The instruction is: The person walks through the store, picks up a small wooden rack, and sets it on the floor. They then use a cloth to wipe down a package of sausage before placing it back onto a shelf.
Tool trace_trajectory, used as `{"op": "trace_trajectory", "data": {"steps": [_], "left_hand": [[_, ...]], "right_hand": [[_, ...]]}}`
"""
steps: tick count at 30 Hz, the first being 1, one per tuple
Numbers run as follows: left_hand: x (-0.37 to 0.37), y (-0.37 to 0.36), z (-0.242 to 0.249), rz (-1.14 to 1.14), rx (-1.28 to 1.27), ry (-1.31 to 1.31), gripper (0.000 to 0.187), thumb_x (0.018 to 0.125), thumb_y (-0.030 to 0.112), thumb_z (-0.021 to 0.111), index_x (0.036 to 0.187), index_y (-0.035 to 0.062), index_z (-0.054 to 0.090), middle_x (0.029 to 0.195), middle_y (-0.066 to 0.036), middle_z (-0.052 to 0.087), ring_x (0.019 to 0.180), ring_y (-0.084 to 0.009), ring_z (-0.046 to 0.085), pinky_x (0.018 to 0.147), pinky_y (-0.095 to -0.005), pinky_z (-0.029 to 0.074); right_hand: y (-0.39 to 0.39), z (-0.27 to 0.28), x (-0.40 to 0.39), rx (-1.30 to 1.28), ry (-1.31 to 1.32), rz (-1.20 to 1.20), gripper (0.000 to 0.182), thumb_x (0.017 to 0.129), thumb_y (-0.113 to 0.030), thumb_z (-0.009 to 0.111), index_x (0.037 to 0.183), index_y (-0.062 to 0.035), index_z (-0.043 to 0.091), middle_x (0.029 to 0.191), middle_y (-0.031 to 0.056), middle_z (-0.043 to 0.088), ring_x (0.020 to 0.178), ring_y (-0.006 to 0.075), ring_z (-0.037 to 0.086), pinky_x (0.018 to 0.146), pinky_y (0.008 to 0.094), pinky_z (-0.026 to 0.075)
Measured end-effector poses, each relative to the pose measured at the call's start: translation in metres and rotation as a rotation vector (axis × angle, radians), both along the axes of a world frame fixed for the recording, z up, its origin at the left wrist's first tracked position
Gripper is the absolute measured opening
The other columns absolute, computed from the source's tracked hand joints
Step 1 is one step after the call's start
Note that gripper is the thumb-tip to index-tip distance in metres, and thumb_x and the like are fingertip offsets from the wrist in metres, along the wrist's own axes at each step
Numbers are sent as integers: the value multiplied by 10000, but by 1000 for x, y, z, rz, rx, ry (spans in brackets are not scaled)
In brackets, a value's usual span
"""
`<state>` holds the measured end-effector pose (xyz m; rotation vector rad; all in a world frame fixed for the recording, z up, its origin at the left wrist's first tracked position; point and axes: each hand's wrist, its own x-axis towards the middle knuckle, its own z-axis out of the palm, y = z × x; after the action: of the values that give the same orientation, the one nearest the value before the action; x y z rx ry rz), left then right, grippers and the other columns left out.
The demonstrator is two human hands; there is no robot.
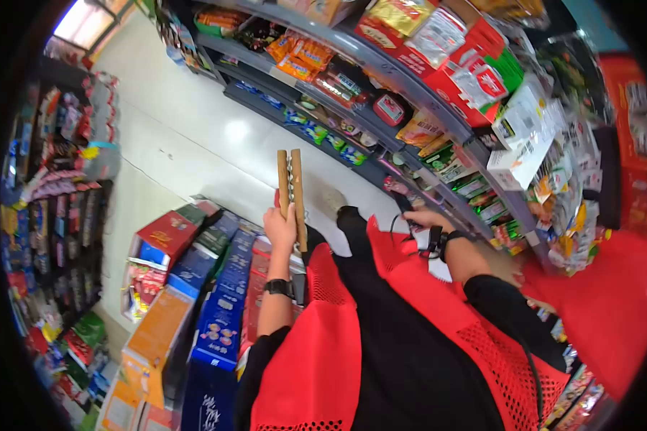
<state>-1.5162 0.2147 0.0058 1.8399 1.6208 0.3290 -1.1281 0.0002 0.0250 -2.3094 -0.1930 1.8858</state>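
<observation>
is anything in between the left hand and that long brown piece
Nothing visible: the left hand holds the long brown piece directly, with no other thing showing between them. The side facing away from the camera is hidden.

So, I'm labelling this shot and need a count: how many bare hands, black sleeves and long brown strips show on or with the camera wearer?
Bare hands: 2 (left hand, right hand)
Black sleeves: 2 (left sleeve, right sleeve)
Brown strips: 2, side by side in the left hand (left strip, right strip)
Total: 6
</observation>
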Motion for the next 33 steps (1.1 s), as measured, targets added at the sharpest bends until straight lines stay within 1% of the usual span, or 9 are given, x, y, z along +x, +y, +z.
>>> {"op": "trace_trajectory", "data": {"steps": [3,5,9,14,17,19,25,27,33], "left_hand": [[15,3,-40,-46,-41,53,448,853,421,643,806,-24,650,909,-177,605,928,-358,550,826,-464,437],[27,3,-68,-68,-74,83,448,840,428,656,801,-19,648,928,-171,601,942,-346,549,829,-462,439],[49,-5,-119,-85,-44,139,486,766,450,731,744,-27,642,836,-171,592,846,-350,563,776,-445,461],[79,-24,-204,-150,-169,300,591,546,478,856,854,12,661,907,-119,601,922,-299,567,810,-408,475],[96,-40,-258,-124,-294,313,613,548,467,861,908,13,661,984,-119,602,990,-286,553,885,-416,442],[103,-63,-295,-41,-284,248,505,659,455,804,858,14,661,947,-130,601,972,-300,551,848,-422,442],[131,-128,-372,-2,-333,161,418,770,422,724,798,10,658,898,-141,589,936,-311,543,812,-424,431],[137,-148,-385,-31,-363,111,406,767,408,725,811,10,656,902,-124,579,939,-305,532,815,-433,423],[122,-207,-438,-275,-444,86,450,760,460,719,857,26,654,917,-98,564,965,-283,514,856,-406,402]], "right_hand": [[13,-1,0,-69,26,44,783,690,-385,766,1330,-80,433,1031,78,604,768,168,630,620,300,552],[22,-20,5,-59,-10,87,633,712,-341,778,1179,4,525,975,83,582,689,142,631,642,266,563],[44,-88,24,-6,27,208,647,722,-322,775,1217,5,515,983,72,594,822,154,630,717,285,556],[83,-159,22,186,40,226,751,765,-287,756,1367,10,418,1067,120,635,897,182,644,781,316,530],[90,-190,10,276,175,23,732,802,-218,732,1387,33,371,1065,123,625,889,193,662,778,326,532],[92,-213,4,307,283,-79,715,838,-164,697,1420,21,323,1036,103,616,896,216,677,812,331,535],[94,-267,-28,399,421,-105,692,865,-147,624,1456,-21,287,1037,43,554,996,275,649,937,397,495],[94,-288,-39,414,454,-119,792,832,-137,679,1469,24,237,1132,113,593,943,188,656,793,265,493],[96,-328,-58,382,469,-77,811,819,-52,696,1469,41,220,1164,95,570,1007,139,590,856,289,499]]}}
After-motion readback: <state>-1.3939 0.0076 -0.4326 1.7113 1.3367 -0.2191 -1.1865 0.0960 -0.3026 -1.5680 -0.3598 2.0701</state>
